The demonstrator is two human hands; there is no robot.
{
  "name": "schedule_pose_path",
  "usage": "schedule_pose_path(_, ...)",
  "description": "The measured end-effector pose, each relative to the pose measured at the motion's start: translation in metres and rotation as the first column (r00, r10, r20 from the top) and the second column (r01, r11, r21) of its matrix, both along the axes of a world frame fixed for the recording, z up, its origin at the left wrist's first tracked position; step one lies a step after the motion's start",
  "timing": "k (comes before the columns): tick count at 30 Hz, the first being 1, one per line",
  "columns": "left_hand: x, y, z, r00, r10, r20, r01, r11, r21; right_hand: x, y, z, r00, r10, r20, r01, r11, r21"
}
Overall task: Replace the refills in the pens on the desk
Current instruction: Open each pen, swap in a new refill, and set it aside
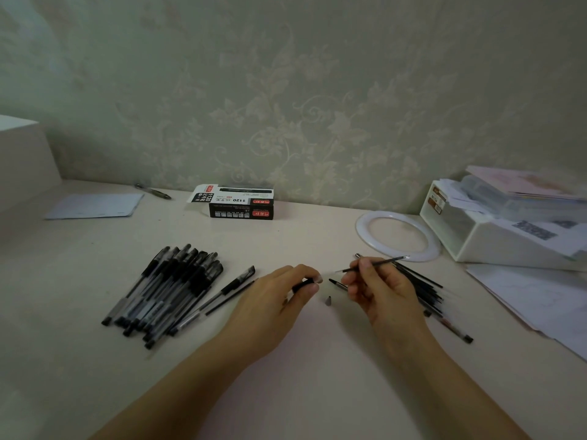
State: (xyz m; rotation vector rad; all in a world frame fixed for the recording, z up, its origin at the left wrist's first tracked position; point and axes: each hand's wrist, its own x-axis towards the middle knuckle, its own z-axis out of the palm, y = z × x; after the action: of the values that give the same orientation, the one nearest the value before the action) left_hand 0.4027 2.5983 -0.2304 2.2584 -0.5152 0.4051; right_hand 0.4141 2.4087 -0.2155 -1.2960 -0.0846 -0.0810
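Note:
A heap of several black capped gel pens (pixel 168 290) lies on the desk at left, with one pen (pixel 222 293) and a thin refill (pixel 230 298) beside it. My left hand (pixel 279 300) grips the black grip end of a pen barrel (pixel 303 284). My right hand (pixel 378 290) pinches a thin dark refill (pixel 378 264) that points left and right above the desk, and a second dark tip (pixel 337 283) sticks out below its fingers. A small grey cone tip (pixel 328 300) stands on the desk between my hands. More refills (pixel 425 290) lie behind my right hand.
A black pen box (pixel 241 203) stands by the wall. A white ring (pixel 397 235) and a white organiser with papers (pixel 495 227) are at right, with loose sheets (pixel 540 296) below. A notepad (pixel 95 206) and a single pen (pixel 152 191) lie at the far left.

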Motion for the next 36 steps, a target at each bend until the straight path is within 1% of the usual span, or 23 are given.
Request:
schedule_pose_path(3, 0.000, 0.000, 0.000, 1.000, -0.001, -0.004, 0.001, 1.000, 0.003, 0.000, 0.000, -0.001, 1.000, 0.011, 0.011, -0.011, 1.000, -0.011)
schedule_pose_path(5, 0.000, 0.000, 0.000, 1.000, -0.008, 0.001, 0.008, 1.000, 0.010, 0.000, 0.000, -0.001, 0.999, 0.026, 0.034, -0.024, 0.998, -0.055)
schedule_pose_path(7, -0.001, -0.001, 0.001, 0.999, -0.032, 0.016, 0.032, 0.999, 0.028, -0.002, 0.002, -0.002, 0.995, 0.065, 0.072, -0.055, 0.990, -0.132)
schedule_pose_path(9, -0.003, -0.003, 0.002, 0.997, -0.074, 0.021, 0.073, 0.997, 0.036, -0.003, 0.005, -0.004, 0.982, 0.138, 0.132, -0.098, 0.957, -0.274)
schedule_pose_path(11, -0.004, -0.004, 0.003, 0.995, -0.103, 0.020, 0.102, 0.995, 0.014, -0.006, 0.007, -0.005, 0.962, 0.204, 0.180, -0.116, 0.906, -0.407)
schedule_pose_path(13, -0.004, -0.004, 0.005, 0.996, -0.093, 0.017, 0.094, 0.995, -0.034, -0.009, 0.007, -0.005, 0.957, 0.206, 0.205, -0.069, 0.847, -0.527)
schedule_pose_path(15, -0.003, -0.003, 0.007, 0.996, -0.079, 0.030, 0.081, 0.992, -0.100, -0.009, 0.005, -0.007, 0.957, 0.166, 0.238, 0.039, 0.737, -0.674)
schedule_pose_path(17, -0.004, -0.003, 0.009, 0.997, -0.062, 0.044, 0.068, 0.986, -0.150, -0.008, 0.003, -0.009, 0.952, 0.142, 0.273, 0.128, 0.625, -0.770)
schedule_pose_path(20, -0.005, -0.004, 0.011, 0.997, -0.045, 0.067, 0.055, 0.985, -0.162, -0.007, 0.001, -0.013, 0.944, 0.147, 0.295, 0.187, 0.496, -0.848)
schedule_pose_path(23, -0.004, -0.004, 0.009, 0.998, -0.040, 0.042, 0.045, 0.989, -0.144, -0.006, 0.000, -0.016, 0.937, 0.186, 0.294, 0.189, 0.440, -0.878)
schedule_pose_path(25, -0.004, -0.003, 0.005, 0.999, -0.029, 0.016, 0.031, 0.995, -0.098, -0.005, 0.000, -0.016, 0.933, 0.190, 0.307, 0.206, 0.418, -0.885)
schedule_pose_path(27, -0.003, -0.001, 0.001, 1.000, -0.028, 0.000, 0.028, 1.000, -0.006, -0.003, -0.001, -0.017, 0.934, 0.162, 0.318, 0.218, 0.445, -0.868)
schedule_pose_path(28, -0.003, -0.001, 0.000, 1.000, -0.031, -0.002, 0.031, 0.999, 0.043, -0.003, -0.002, -0.017, 0.941, 0.131, 0.311, 0.209, 0.494, -0.844)
schedule_pose_path(29, -0.003, 0.000, 0.000, 0.999, -0.034, -0.004, 0.034, 0.997, 0.076, -0.003, -0.003, -0.016, 0.953, 0.089, 0.288, 0.188, 0.569, -0.801)
schedule_pose_path(31, -0.002, 0.001, -0.001, 0.999, -0.037, -0.004, 0.037, 0.995, 0.094, -0.001, -0.005, -0.013, 0.973, 0.016, 0.229, 0.143, 0.738, -0.660)
schedule_pose_path(32, -0.002, 0.000, -0.001, 0.999, -0.036, 0.000, 0.036, 0.994, 0.099, 0.000, -0.005, -0.011, 0.978, -0.001, 0.208, 0.123, 0.807, -0.577)
schedule_pose_path(33, -0.002, 0.000, -0.001, 0.999, -0.035, 0.004, 0.034, 0.994, 0.104, 0.001, -0.004, -0.009, 0.981, -0.003, 0.192, 0.101, 0.857, -0.506)
schedule_pose_path(34, -0.001, 0.000, -0.001, 0.999, -0.039, 0.006, 0.038, 0.994, 0.107, 0.002, -0.004, -0.008, 0.983, 0.011, 0.182, 0.075, 0.885, -0.459)
schedule_pose_path(36, -0.001, 0.000, -0.003, 0.998, -0.060, 0.008, 0.058, 0.992, 0.108, 0.001, -0.001, -0.008, 0.983, 0.075, 0.170, 0.006, 0.902, -0.432)
